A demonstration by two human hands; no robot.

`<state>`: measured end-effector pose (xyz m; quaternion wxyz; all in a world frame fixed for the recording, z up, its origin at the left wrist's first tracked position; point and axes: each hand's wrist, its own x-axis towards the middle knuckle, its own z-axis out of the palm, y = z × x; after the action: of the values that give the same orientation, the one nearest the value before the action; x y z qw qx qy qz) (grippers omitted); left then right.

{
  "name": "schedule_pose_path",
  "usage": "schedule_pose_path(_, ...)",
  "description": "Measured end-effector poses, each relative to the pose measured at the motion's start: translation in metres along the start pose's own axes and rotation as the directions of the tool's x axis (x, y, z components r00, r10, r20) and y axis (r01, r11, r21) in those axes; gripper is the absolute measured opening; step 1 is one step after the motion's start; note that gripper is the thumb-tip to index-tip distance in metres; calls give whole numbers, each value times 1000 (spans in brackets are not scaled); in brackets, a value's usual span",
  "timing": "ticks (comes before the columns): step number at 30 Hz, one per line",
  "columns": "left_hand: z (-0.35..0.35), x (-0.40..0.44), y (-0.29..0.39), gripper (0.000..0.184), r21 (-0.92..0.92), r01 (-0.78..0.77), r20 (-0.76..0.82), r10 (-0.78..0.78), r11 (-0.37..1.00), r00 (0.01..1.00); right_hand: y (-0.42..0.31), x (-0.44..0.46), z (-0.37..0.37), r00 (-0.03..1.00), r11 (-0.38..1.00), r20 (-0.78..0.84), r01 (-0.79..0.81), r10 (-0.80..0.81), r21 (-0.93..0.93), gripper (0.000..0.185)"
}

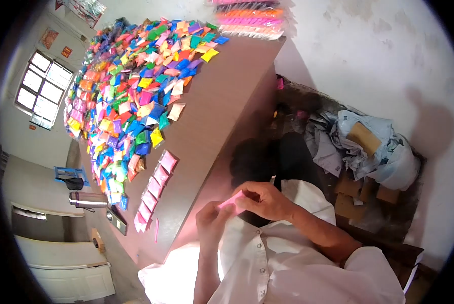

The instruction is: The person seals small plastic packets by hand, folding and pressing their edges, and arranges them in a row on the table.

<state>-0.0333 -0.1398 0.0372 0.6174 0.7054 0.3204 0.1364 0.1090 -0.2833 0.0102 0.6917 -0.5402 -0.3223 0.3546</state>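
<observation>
Left hand [210, 219] and right hand [263, 200]: pinching pink piece [231, 201] | step: apparently working it, right of pink packets [155, 187] on desk [207, 116] | next move: likely calling for steady two-handed control

A smooth brown tabletop [214, 109] leaves an open lane between its near edge and a broad mound of small multicoloured plastic packets [136, 91]. From the left hand [210, 220], the way across meets a slanting row of flat pink plastic packets [155, 183]. A stack of pink and orange plastic-wrapped bundles [250, 19] blocks the lane's far end.
</observation>
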Motion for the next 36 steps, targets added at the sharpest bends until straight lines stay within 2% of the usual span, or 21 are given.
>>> schedule_pose_path(2, 1, 0, 3, 14, 5, -44, 17, 44, 999, 999, -2, 1, 2, 1000, 999, 8, 3, -3, 34, 19)
schedule_pose_path(4, 4, 2, 3, 13, -206, -81, 26, 88, 975, 996, -9, 2, 5, 996, 994, -90, -8, 18, 106, 21)
schedule_pose_path(5, 3, 3, 3, 13, -221, -91, 39, 102, 971, 994, -10, 2, 7, 993, 992, -117, 3, 12, 128, 20)
schedule_pose_path(6, 2, 2, 5, 13, -214, -98, 38, 109, 972, 993, -11, 2, 7, 993, 991, -116, 12, 4, 132, 20)
schedule_pose_path(8, 2, 0, 11, 27, -148, -165, -22, 164, 975, 986, -17, 2, 7, 997, 996, -76, 37, -30, 80, 20)
schedule_pose_path(9, 1, -1, 18, 27, -145, -171, -27, 169, 974, 985, -25, 2, 7, 997, 996, -71, 42, -37, 82, 20)
schedule_pose_path(11, -7, -8, 31, 27, -45, -176, -28, 175, 983, 984, -46, 0, 6, 995, 993, -42, 84, -88, -88, 21)
schedule_pose_path(15, -21, -15, 30, 25, 30, -189, -45, 190, 982, 981, -47, 5, 13, 982, 970, 44, 190, -185, -154, 24)
schedule_pose_path(17, -17, -18, 32, 24, -159, -242, -43, 238, 957, 970, -50, 5, 21, 993, 990, -4, 115, -115, -86, 26)
schedule_pose_path(21, -11, -22, 31, 21, -255, -227, -98, 209, 940, 973, -50, 4, 29, 993, 993, -6, 116, -116, -24, 26)
schedule_pose_path(23, -19, -22, 29, 21, -170, -194, -57, 187, 966, 981, -47, 4, 29, 991, 980, 15, 136, -135, -143, 25)
schedule_pose_path(24, -23, -21, 28, 21, -174, -190, -66, 181, 966, 981, -46, 7, 28, 992, 981, 24, 130, -128, -143, 25)
schedule_pose_path(26, -31, -18, 26, 19, 28, -171, 4, 171, 985, 985, -43, 17, 28, 965, 936, 70, 261, -251, -237, 20)
schedule_pose_path(30, -40, -8, 22, 18, 106, -118, -33, 122, 987, 992, -36, 50, 33, 972, 956, 117, 223, -204, -190, 16)
schedule_pose_path(32, -41, 4, 10, 18, -110, -128, -180, 107, 986, 978, -24, 66, 38, 980, 966, 57, 199, -192, -167, 14)
schedule_pose_path(34, -46, 13, -1, 14, -126, -70, -210, 42, 990, 977, -15, 78, 42, 987, 974, 70, 157, -148, -162, 14)
schedule_pose_path(36, -49, 22, -10, 15, -220, -100, -236, 47, 970, 971, -9, 91, 44, 990, 979, 86, 121, -108, -166, 14)
